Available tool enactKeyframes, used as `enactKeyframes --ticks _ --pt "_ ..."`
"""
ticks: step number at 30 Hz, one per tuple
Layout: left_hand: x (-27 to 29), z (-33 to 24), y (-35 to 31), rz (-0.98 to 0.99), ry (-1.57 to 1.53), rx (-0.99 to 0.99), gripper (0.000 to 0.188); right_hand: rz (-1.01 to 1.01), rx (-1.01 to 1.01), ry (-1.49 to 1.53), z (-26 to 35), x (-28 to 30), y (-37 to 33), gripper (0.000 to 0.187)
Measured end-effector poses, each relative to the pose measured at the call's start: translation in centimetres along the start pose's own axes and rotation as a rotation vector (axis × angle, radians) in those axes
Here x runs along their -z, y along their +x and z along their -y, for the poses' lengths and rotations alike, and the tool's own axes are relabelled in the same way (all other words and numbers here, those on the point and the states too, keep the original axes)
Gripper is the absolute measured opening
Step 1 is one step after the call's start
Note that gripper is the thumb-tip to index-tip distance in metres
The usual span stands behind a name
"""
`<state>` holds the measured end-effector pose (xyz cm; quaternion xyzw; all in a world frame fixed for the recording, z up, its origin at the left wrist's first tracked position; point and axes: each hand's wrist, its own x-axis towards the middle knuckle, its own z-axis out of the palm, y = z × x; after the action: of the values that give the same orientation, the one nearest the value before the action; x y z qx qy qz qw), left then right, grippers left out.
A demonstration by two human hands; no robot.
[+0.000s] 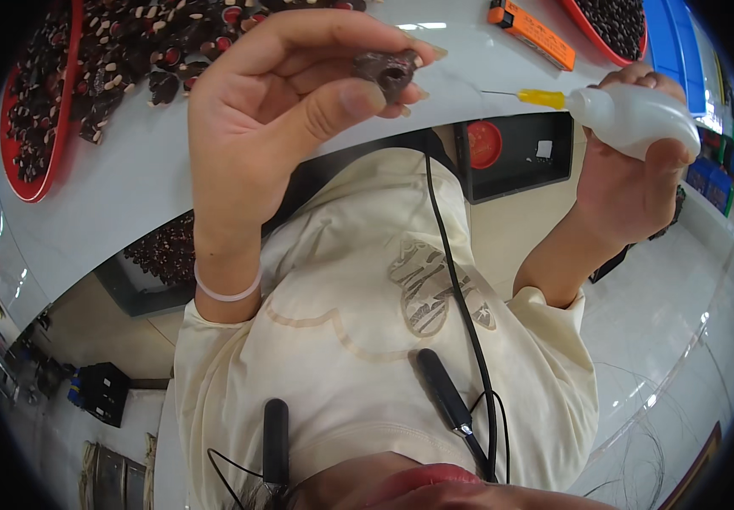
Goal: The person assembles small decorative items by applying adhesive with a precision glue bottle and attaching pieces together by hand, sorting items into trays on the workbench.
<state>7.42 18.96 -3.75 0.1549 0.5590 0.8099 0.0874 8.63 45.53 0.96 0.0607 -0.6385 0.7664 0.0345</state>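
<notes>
My left hand (252, 127) is raised over the table's near edge, its thumb and fingers pinching a small dark brown, glossy piece (392, 75) with a round hole in its side. What the piece is, I cannot make out. In my right hand (626, 191) lies a translucent white squeeze bottle (643, 119), tilted on its side. Its yellow needle tip (542, 98) points left toward the dark piece, with a gap between the thin needle and the hole.
Many similar dark pieces with red and cream parts (150, 55) cover the table's (112, 200) far left. A red tray (68, 161) there holds more. Far right are an orange box (532, 34) and a red tray of small dark beads (609, 30). Dark bins (515, 174) sit below the edge.
</notes>
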Motion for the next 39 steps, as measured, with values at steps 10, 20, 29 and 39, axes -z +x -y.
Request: enactKeyframes --ticks 10,20,29,39 --pt "-0.7 -0.6 0.4 -0.062 -0.147 0.096 0.029 0.106 0.15 -0.18 -0.9 -0.8 2.3 0.056" --pt "-0.8 -0.6 0.7 -0.058 -0.15 0.125 0.025 0.304 0.382 -0.579 1.2 -2.6 2.2 0.053" --pt "-0.5 -0.4 0.6 -0.036 -0.148 0.077 0.024 0.35 0.411 -0.572 1.8 -2.6 1.8 0.05" --pt "-0.6 -0.3 0.8 -0.009 -0.175 0.063 0.022 -0.101 0.301 -0.161 1.6 -1.7 1.9 0.041"
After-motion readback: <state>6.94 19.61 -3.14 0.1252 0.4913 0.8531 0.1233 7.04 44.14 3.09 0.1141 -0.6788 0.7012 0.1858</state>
